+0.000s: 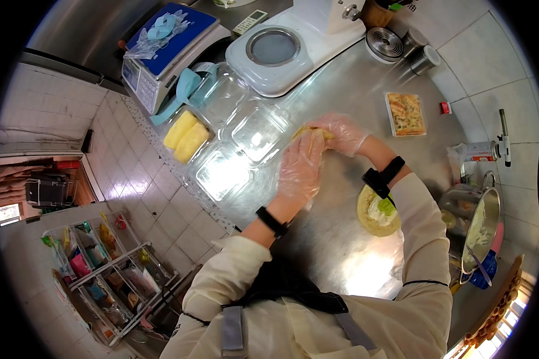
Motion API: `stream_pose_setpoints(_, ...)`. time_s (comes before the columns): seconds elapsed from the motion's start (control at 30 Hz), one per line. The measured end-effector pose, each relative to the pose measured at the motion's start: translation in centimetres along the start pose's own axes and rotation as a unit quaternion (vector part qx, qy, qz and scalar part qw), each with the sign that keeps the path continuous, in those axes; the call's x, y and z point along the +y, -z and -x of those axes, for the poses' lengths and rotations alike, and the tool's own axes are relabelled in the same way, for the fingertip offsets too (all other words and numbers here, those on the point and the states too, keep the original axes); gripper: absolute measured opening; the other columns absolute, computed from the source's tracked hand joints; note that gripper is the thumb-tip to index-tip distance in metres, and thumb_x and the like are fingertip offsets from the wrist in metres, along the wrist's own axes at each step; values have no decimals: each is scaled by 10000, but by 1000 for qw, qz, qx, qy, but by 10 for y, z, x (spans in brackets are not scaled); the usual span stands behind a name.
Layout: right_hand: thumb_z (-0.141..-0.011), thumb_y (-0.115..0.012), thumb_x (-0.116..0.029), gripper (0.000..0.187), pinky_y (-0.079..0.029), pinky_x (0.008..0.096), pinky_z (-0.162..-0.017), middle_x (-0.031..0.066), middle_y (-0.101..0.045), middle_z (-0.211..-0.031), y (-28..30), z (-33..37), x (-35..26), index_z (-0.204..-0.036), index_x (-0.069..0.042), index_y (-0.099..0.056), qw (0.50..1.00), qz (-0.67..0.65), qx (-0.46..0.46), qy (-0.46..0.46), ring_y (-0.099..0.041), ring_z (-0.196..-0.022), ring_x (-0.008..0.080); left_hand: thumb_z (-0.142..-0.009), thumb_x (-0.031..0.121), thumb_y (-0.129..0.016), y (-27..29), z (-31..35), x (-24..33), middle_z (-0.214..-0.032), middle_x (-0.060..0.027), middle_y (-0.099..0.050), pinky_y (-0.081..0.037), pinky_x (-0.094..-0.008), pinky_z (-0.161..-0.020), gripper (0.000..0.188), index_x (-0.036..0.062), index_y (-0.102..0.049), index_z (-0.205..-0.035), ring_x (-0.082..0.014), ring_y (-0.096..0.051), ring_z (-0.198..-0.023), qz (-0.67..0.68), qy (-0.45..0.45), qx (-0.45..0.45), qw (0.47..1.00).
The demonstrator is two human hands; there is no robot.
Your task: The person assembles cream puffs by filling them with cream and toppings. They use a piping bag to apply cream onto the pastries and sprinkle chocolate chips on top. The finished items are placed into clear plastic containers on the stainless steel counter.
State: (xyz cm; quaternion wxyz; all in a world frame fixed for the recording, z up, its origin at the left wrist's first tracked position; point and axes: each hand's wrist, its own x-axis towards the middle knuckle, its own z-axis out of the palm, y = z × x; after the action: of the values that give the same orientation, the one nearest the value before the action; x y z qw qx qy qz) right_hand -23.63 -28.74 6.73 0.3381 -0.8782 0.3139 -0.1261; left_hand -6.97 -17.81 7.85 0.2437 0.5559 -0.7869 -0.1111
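Note:
My left hand [301, 164] and my right hand [344, 135], both in clear plastic gloves, meet over the steel table. Their fingers close around a yellow folded crepe [312, 130], mostly hidden by the gloves. Beside my right forearm lies a round yellow crepe [372, 226] topped with white cream [379, 212] and pieces of green fruit [387, 206]. Left of my hands, two plump yellow crepe rolls [187, 136] sit side by side in a clear plastic box. Clear plastic trays [259, 131] stand between that box and my left hand.
A scale [167, 45] with a crumpled glove on it and a white machine [269, 57] stand at the back. Blue ribbon [187, 85] lies by the scale. A packaged flat baked item [406, 113] rests at the right. A steel bowl of cream [484, 230] tilts at the right edge.

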Motion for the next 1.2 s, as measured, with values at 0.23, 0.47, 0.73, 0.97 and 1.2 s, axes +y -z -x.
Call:
stream_pose_setpoints(0.23,-825,-646,-148,591,-415,349,-955,119,-511,-1300,-19,46,28,-1356,-74,-398,890,-340,164,-254,-536,-1115,237,-840,172,-549,-31,-32,-8,-1302,-152,-424,-362,-459,-977,611,32,-289,-1376,-352,-442,-1148,-20,129,-211,969)
stream_pose_setpoints(0.47,-872,-511,-201,485,-412,365,-950,205,-561,-1190,-22,29,-25,-1327,-57,-427,949,-112,99,-279,-508,-1147,323,-869,206,-521,-45,-24,-13,-1391,-177,-319,-275,-492,-1049,620,28,-250,-1398,-397,-328,-1261,21,161,-95,982)
stream_pose_setpoints(0.73,-756,-546,-153,396,-423,398,-942,202,-589,-1136,-21,25,-13,-1134,-46,-593,963,125,149,-184,-538,-1076,379,-839,275,-577,-36,-32,-9,-1348,-180,-349,-303,-481,-1026,695,48,-243,-1405,-378,-359,-1221,42,165,-106,980)
stream_pose_setpoints(0.97,-789,-595,-134,385,-463,333,-854,172,-615,-1072,-65,31,0,-1136,28,-559,803,-254,372,-390,-590,-1002,268,-828,300,-592,-32,-55,-15,-1197,-219,-505,-429,-411,-924,611,47,-359,-1333,-361,-522,-1071,35,210,-198,957)
stream_pose_setpoints(1.2,-870,-590,-129,335,-475,261,-732,85,-588,-1009,-88,47,-29,-1147,47,-524,603,-628,393,-295,-574,-882,149,-850,300,-587,-11,-55,5,-1087,-196,-604,-464,-348,-862,489,7,-495,-1231,-293,-596,-999,326,305,-217,868)
